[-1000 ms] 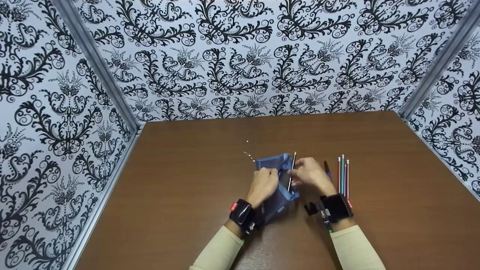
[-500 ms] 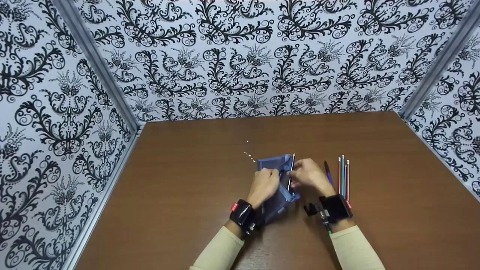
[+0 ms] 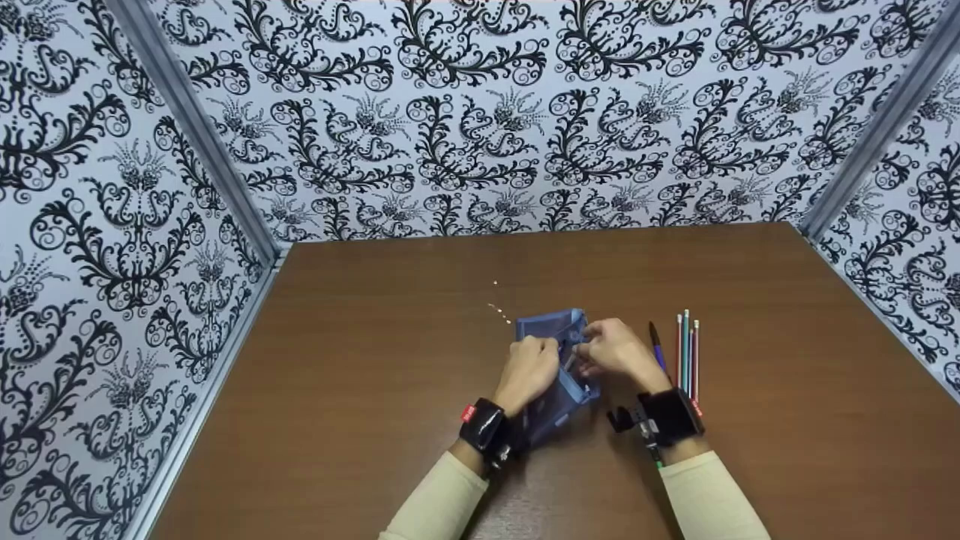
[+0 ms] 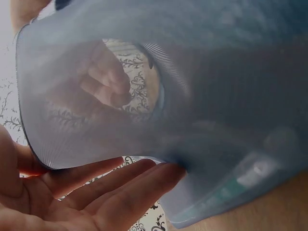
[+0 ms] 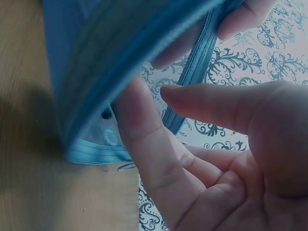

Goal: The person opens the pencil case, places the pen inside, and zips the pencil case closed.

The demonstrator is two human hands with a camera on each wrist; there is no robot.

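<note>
A blue see-through mesh pencil case [image 3: 551, 416] hangs tilted over the table, its zipped mouth held apart. My left hand [image 3: 531, 371] grips its edge from above. At the mouth is my right hand [image 3: 616, 350]; in the right wrist view its index finger reaches past the blue zip edge [image 5: 139, 53] into the case. The right thumb [image 5: 207, 101] stands apart from that finger, with nothing seen between them. Through the mesh in the left wrist view, a green stick with a whitish end [image 4: 260, 168] shows faintly inside. The deeper contents are hidden.
To the right lie several pencils [image 3: 687, 356] with white ends, side by side. Between them and my right hand is a dark pen with a blue part [image 3: 656, 345]. Small pale specks [image 3: 499, 311] dot the brown table [image 3: 375, 337]. Patterned walls [image 3: 480, 150] enclose it.
The thin pencil that my right hand held upright at the case's mouth has gone down out of sight into the case. The left hand has barely moved.
</note>
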